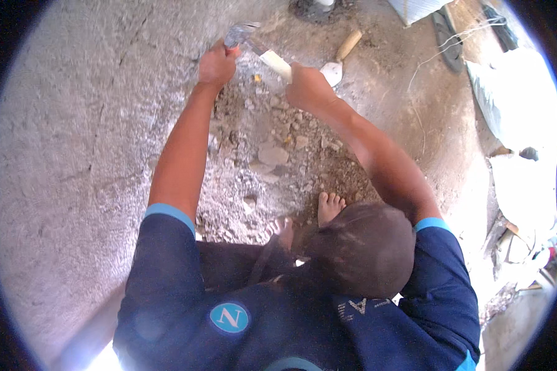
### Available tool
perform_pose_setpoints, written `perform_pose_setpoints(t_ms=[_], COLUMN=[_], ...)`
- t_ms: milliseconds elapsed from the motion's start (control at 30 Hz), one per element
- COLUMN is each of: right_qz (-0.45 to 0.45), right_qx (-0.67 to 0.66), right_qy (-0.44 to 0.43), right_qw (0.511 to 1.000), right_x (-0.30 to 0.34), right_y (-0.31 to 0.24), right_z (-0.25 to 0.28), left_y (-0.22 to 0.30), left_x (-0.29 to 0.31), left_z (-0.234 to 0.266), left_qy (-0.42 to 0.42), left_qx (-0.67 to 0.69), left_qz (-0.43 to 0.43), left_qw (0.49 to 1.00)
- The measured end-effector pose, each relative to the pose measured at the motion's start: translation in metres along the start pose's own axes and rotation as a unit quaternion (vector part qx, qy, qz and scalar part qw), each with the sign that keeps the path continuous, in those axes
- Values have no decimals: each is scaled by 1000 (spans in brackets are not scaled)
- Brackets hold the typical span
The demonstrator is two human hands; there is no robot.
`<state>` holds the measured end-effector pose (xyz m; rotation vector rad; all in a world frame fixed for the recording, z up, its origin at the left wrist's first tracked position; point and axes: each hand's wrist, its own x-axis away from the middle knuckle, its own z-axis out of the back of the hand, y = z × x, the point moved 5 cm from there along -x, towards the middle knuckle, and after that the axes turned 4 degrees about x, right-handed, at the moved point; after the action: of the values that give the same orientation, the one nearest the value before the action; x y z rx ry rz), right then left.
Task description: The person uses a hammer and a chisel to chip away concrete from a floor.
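Observation:
Both my arms reach forward over broken rubble beside a rough grey wall. My right hand (309, 88) is closed around the handle of a hammer (276, 64), which has a pale section near my fingers. The grey metal hammer head (240, 34) is at my left hand, overlapping it in view. My left hand (216, 65) is closed near the wall on a tool with a red-orange part (232, 51); the rest of that tool is hidden. To the right of the hammer, a trowel (332, 73) with a wooden handle lies on the ground.
Rubble and stone chips (272, 153) cover the ground around my bare feet (331, 207). The rough wall (99, 117) fills the left side. A sandal (447, 43), a thin white cord (419, 68) and bright white sacks (520, 99) lie to the right.

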<state>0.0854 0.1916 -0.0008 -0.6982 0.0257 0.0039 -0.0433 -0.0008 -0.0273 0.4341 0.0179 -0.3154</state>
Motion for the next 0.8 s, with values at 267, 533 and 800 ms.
perform_pose_setpoints(t_ms=[267, 533, 800], right_qz=[-51, -41, -76], right_qx=[-53, -120, -68], right_qy=[-12, 110, 29], right_qw=[997, 986, 994], right_x=[3, -7, -10], right_y=[-15, -23, -22], right_z=[20, 35, 46], left_y=[-5, -16, -1], left_x=[-12, -9, -7], left_z=[-1, -2, 3], left_qy=[21, 27, 55], left_qx=[-29, -62, -42], left_qz=[-14, 0, 19], left_qw=[999, 998, 997])
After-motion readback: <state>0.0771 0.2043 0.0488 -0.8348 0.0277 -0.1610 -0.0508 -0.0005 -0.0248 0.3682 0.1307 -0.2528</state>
